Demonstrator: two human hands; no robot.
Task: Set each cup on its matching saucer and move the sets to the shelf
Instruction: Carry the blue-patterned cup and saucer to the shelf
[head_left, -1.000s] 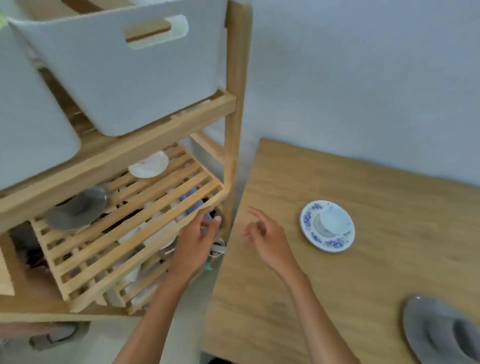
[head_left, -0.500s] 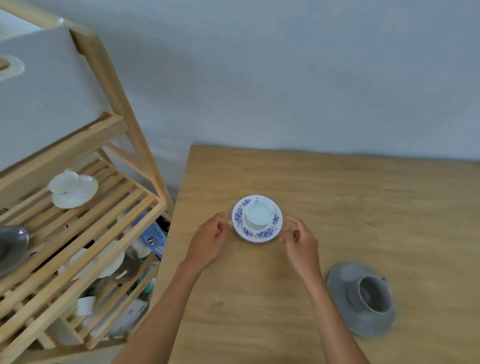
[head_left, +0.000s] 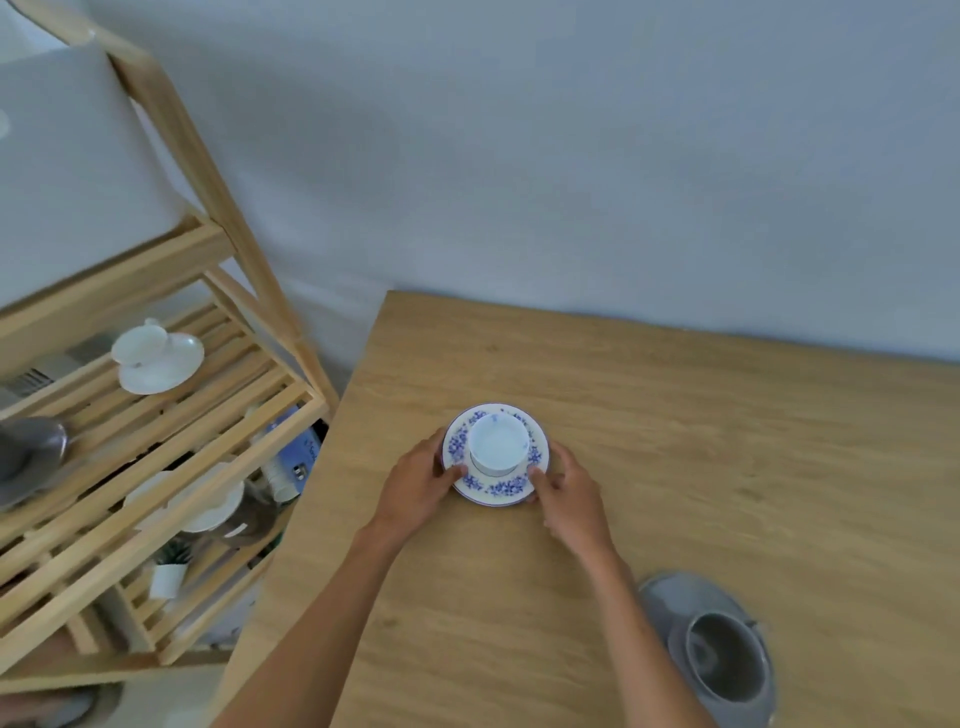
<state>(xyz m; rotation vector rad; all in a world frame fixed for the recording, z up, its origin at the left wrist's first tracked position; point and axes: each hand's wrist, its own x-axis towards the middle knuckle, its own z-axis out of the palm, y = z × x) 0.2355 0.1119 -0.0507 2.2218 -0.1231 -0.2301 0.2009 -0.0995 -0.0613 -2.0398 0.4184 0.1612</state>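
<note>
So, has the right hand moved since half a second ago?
Yes. The right hand has closed in leftward onto the blue floral saucer; its fingers now touch the rim, and the saucer sits where it was on the table.

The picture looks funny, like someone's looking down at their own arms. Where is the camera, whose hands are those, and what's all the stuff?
The camera sits on a person's head and looks down, so you see what they see. There is no machine here, just a person's two bare hands. The left hand and the right hand are holding the edges of a blue flowered saucer, one on each side. A white cup sits on that saucer. They rest on a wooden table. Near the bottom right of the table is a gray cup on a gray saucer. To the left stands a wooden shelf. A white cup on a white saucer is already up there. The job is to put each cup and saucer set on the shelf.
</note>
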